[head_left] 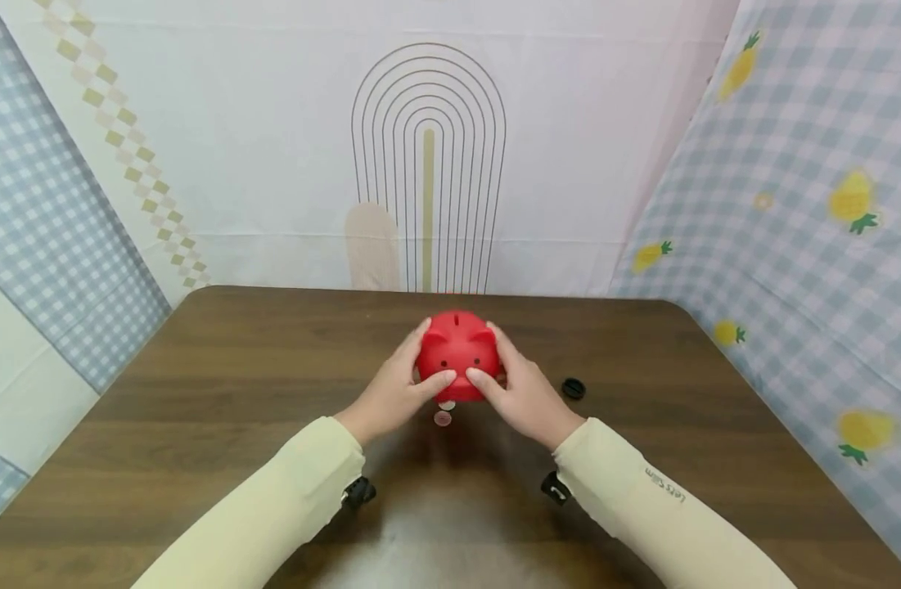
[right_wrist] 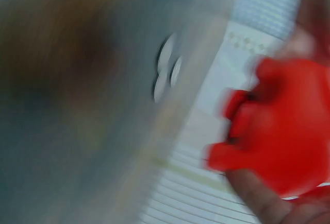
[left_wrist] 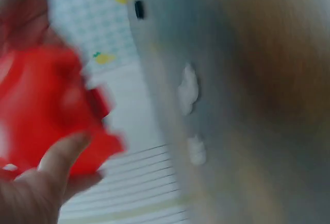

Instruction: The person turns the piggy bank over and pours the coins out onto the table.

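Note:
A red piggy bank (head_left: 457, 348) is held upright above the table, its slot and ears on top and its face toward me. My left hand (head_left: 402, 376) grips its left side, the thumb over the front. On its right side my right hand (head_left: 520, 388) grips it the same way. Both wrist views show daylight between the red piggy bank (right_wrist: 289, 126) and the tabletop. Just below it are coins (head_left: 442, 419), seen pale and flat in the right wrist view as several coins (right_wrist: 166, 53). Motion blurs the coins (left_wrist: 189, 89) in the left wrist view.
A round black plug (head_left: 573, 388) lies on the brown wooden table (head_left: 273, 343), to the right of my right hand. A white patterned cloth (head_left: 273, 123) hangs behind the table's far edge. Checked cloth with pineapples (head_left: 826, 286) hangs along the right.

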Demonstrator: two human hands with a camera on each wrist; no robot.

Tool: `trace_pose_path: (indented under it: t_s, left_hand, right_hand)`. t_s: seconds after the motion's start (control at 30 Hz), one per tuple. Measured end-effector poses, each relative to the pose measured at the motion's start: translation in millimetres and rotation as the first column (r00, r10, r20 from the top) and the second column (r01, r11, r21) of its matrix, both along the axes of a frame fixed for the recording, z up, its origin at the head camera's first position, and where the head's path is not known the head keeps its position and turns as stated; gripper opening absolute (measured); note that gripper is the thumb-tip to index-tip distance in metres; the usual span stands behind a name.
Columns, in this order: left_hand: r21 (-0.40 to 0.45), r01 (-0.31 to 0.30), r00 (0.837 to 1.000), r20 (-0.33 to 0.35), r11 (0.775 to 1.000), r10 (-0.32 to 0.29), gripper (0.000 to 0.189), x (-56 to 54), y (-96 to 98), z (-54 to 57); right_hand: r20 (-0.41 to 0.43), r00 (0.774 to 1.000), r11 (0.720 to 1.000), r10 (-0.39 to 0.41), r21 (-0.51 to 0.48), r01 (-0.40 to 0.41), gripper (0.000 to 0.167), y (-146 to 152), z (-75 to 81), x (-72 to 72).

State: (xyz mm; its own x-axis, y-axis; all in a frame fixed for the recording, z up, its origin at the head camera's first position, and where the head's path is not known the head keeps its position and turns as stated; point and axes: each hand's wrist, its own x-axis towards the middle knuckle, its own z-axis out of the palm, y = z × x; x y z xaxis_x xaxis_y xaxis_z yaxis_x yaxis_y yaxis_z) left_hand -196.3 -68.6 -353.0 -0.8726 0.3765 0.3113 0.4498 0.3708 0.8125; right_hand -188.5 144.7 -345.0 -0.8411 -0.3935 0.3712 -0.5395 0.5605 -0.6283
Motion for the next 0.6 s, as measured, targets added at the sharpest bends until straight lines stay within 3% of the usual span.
trace_pose_path:
  t_s: [0.03,0.1,0.13,0.2,0.27,0.33,0.4,0.47,0.53,0.6]
  left_hand:
    - [0.0,-0.015,0.995,0.103,1.0,0.015,0.083,-1.3,0.2,-1.4]
    - [-0.003,-0.033,0.971,0.239,0.999,0.033,0.082,-3.3,-0.1,-4.4]
    - [0.007,-0.037,0.963,0.268,0.999,0.034,0.081,-3.2,-0.2,-5.5]
    - [0.02,-0.046,0.965,0.259,0.999,0.04,0.081,-1.9,-0.4,-6.8]
    - [0.018,-0.035,0.985,0.17,0.999,0.031,0.083,0.7,-0.6,-6.5]
    - [0.008,-0.006,1.0,-0.008,1.0,0.006,0.086,3.7,-1.3,-7.0]
    - [-0.009,0.004,0.985,-0.173,1.0,-0.006,0.089,5.1,-1.5,-6.7]
    - [-0.01,0.006,0.978,-0.209,1.0,-0.008,0.088,4.4,-0.6,-6.3]
    - [0.002,0.016,0.995,-0.101,1.0,-0.015,0.084,2.5,0.2,-5.9]
    - [0.016,-0.002,0.997,0.077,1.0,0.001,0.08,1.5,0.9,-5.7]
  right_hand:
    - [0.111,0.993,1.0,-0.027,0.006,0.026,0.077,-1.1,0.4,-0.7]
    - [0.287,0.955,0.998,-0.07,0.024,0.066,0.077,-2.6,0.4,-1.9]
    - [0.317,0.946,0.997,-0.075,0.028,0.07,0.078,-3.0,-0.1,-1.9]
    - [0.306,0.949,0.997,-0.072,0.022,0.068,0.078,-2.7,-1.5,-1.7]
    - [0.212,0.976,0.999,-0.043,0.004,0.043,0.079,-1.6,-1.8,0.0]
    - [0.017,1.0,1.0,0.008,-0.001,-0.008,0.081,0.6,-3.5,1.9]
    - [-0.169,0.985,0.999,0.031,-0.002,-0.032,0.081,2.1,-4.1,2.3]
    - [-0.205,0.979,1.0,0.021,-0.008,-0.023,0.08,1.9,-4.4,0.7]
    - [-0.08,0.997,1.0,0.002,-0.017,-0.003,0.08,0.3,-4.0,-1.7]
    - [0.109,0.993,0.999,-0.036,-0.005,0.036,0.077,-2.2,-3.5,-3.6]
